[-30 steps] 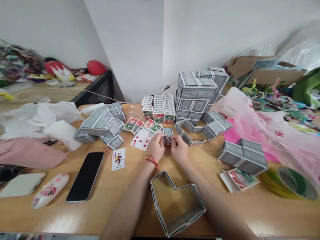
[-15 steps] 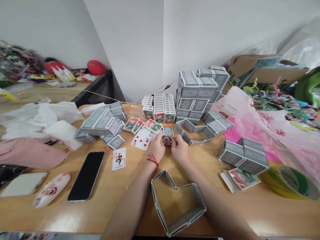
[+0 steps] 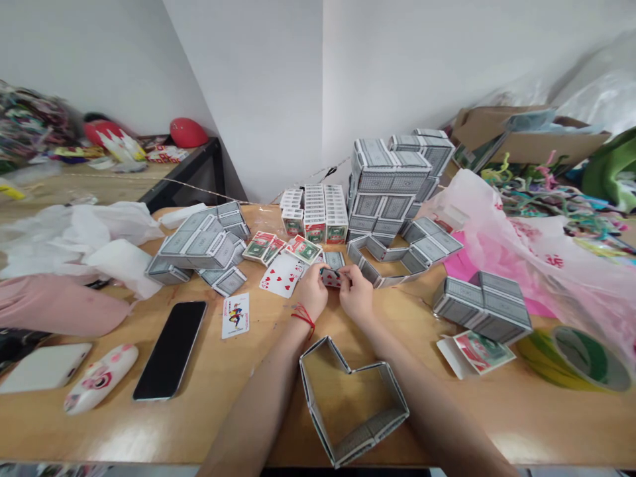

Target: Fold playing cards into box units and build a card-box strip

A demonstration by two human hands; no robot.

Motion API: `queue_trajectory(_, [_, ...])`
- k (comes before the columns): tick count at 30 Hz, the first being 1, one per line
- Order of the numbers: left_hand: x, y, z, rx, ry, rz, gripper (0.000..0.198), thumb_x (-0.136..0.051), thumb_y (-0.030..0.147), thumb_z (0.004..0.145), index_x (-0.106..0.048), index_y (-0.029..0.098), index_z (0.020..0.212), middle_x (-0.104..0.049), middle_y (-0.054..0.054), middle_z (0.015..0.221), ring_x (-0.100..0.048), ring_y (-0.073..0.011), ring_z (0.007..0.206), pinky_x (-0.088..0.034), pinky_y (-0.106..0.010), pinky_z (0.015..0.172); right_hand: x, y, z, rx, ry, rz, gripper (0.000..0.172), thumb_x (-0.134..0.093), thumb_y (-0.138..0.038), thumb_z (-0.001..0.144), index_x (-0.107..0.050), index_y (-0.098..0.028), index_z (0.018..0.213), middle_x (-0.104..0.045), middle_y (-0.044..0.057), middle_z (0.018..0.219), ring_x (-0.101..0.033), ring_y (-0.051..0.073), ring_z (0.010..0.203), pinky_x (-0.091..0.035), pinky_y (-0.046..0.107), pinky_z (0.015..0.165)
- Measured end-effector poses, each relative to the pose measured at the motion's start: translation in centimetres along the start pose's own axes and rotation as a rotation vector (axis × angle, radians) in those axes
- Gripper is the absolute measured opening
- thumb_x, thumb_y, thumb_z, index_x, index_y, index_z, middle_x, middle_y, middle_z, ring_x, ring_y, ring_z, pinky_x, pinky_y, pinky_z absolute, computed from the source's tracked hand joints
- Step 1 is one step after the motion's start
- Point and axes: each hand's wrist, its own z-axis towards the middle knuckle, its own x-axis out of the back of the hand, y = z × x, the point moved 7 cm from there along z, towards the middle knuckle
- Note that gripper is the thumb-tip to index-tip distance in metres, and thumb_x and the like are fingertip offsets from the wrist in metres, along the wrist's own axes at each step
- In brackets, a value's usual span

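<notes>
White red-pipped playing card [image 3: 331, 278]: left hand [image 3: 313, 290] and right hand [image 3: 356, 293] fingers pinching it, beyond grey heart-shaped card frame [image 3: 358, 438]. White joker card [image 3: 236, 316]: bearing unreadable lettering. Brown wooden tabletop [image 3: 209, 427]: front edge running near frame.

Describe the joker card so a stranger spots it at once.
On the wooden table, find the black phone. Just right of its far end lies the joker card, flat and by itself; unlike the heart cards by the left hand, it shows a colourful figure.

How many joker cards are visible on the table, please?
1: the joker card lies face up between the black smartphone and the left hand. More may be hidden inside the card boxes.
</notes>
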Motion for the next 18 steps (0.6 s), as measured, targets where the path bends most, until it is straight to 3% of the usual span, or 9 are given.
queue_trajectory(4, [0.0,0.0,0.1,0.006,-0.015,-0.003,0.039,-0.036,-0.005,0.068,-0.054,0.018,0.095,-0.062,-0.005,0.093,-0.057,-0.0169,0.09,-0.047,-0.03,0.079,-0.1,0.2,0.0,-0.005,-0.008,0.014,0.015,-0.04,-0.021,0.079,-0.055,-0.02,0.081,-0.061,0.001,0.067,-0.055,0.015,0.059,-0.04,0.023,0.057])
queue_trajectory(9, [0.0,-0.3,0.2,0.026,0.015,-0.053,0.025,-0.04,0.007,0.079,-0.054,0.018,0.096,-0.062,-0.006,0.096,-0.058,-0.0159,0.09,-0.046,-0.029,0.079,0.0,0.9,0.2,-0.063,0.005,0.038,0.015,-0.04,-0.025,0.08,-0.054,-0.02,0.083,-0.06,0.001,0.064,-0.053,0.014,0.054,-0.039,0.024,0.054])
queue_trajectory(13, [0.1,-0.9,0.2,0.07,0.047,-0.052,0.014,-0.047,0.021,0.082,-0.055,0.018,0.093,-0.063,-0.005,0.088,-0.059,-0.0158,0.082,-0.047,-0.028,0.074,0.1,1.3,0.4,-0.089,-0.001,0.085,0.016,-0.041,-0.029,0.08,-0.053,-0.02,0.082,-0.061,0.001,0.066,-0.055,0.015,0.056,-0.041,0.024,0.055])
queue_trajectory(18, [0.2,-0.8,0.2,0.062,0.059,-0.031,0.012,-0.046,0.023,0.083,-0.056,0.017,0.088,-0.063,-0.004,0.081,-0.059,-0.0139,0.074,-0.046,-0.026,0.069,-0.1,1.2,0.4,-0.086,-0.021,0.115,0.016,-0.041,-0.031,0.08,-0.053,-0.02,0.082,-0.061,0.001,0.065,-0.054,0.014,0.056,-0.041,0.024,0.056])
